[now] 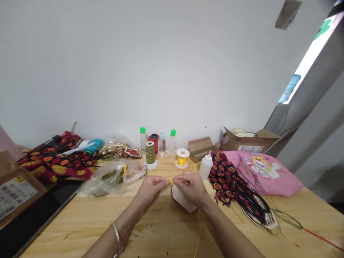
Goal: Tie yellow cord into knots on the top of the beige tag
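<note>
Pale wood forms the tabletop (72, 229), and a plain white wall (161, 64) rises behind it. Over the middle of the wood, the left hand (153, 186) pinches a small bunched bit of yellow cord (171, 182) between thumb and forefinger. Close on its right, the right hand (192, 184) has thumb and fingers drawn together at the same cord, and a pale card (182, 199) with a dark edge sits tilted just under that thumb; whether the curled fingers also grip the card, I cannot tell. A loose length of the cord runs down past the right wrist toward the near edge. Around the left wrist is a silvery bracelet (117, 236). Just beyond the hands stands a white spool (182, 153) wound with yellow, and left of that a cone of green thread (150, 152). Near the right hand, on its far right side, is a white squeeze bottle (206, 166); farther right lie dark patterned cloth (221, 175) and a pink bag (266, 175). Out to the left of the left hand rests a clear plastic bag (113, 177), with red and black cloth (67, 163) farther off. Farthest from both hands, by the wall, are two green-capped bottles (143, 139) and an open cardboard box (200, 148).
</note>
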A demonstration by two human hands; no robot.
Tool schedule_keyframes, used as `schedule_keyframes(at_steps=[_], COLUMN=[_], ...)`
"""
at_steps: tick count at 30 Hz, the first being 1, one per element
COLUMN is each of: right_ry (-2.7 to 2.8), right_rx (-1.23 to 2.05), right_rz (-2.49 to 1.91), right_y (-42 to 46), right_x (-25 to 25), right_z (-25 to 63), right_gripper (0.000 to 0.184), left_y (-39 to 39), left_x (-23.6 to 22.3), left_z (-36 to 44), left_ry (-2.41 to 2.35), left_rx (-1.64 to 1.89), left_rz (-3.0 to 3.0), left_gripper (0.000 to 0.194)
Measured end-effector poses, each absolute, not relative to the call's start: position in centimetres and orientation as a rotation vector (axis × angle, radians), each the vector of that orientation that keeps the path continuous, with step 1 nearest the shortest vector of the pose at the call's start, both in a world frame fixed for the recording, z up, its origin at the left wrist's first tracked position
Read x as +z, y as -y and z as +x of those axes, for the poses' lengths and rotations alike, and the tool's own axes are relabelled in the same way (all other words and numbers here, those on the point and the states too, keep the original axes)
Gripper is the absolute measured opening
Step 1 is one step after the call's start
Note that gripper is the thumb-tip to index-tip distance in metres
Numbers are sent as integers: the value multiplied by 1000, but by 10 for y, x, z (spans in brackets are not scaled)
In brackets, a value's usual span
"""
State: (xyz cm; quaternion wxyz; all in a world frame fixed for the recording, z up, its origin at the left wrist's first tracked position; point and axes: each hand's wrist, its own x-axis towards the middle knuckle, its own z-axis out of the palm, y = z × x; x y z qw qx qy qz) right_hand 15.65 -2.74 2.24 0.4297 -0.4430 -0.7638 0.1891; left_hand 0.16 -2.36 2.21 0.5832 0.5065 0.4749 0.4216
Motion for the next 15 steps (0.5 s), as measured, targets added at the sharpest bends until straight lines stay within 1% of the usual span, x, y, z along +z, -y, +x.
schedule_keyframes(at_steps=[5, 11, 15], right_ry=[1785, 1651, 1625], right_rx=[538, 640, 674], right_rz=[-1110, -1153, -1152], right_y=[30, 30, 30], right_x=[28, 35, 35], right_z=[154, 157, 156], right_gripper=[20, 20, 20], left_y=[27, 26, 25], left_x=[26, 22, 20], left_z=[1, -1, 2], left_ry=[-1160, -1133, -1070], left_rx=[976, 990, 978], left_rz=[1127, 1171, 1170], left_gripper=[19, 24, 23])
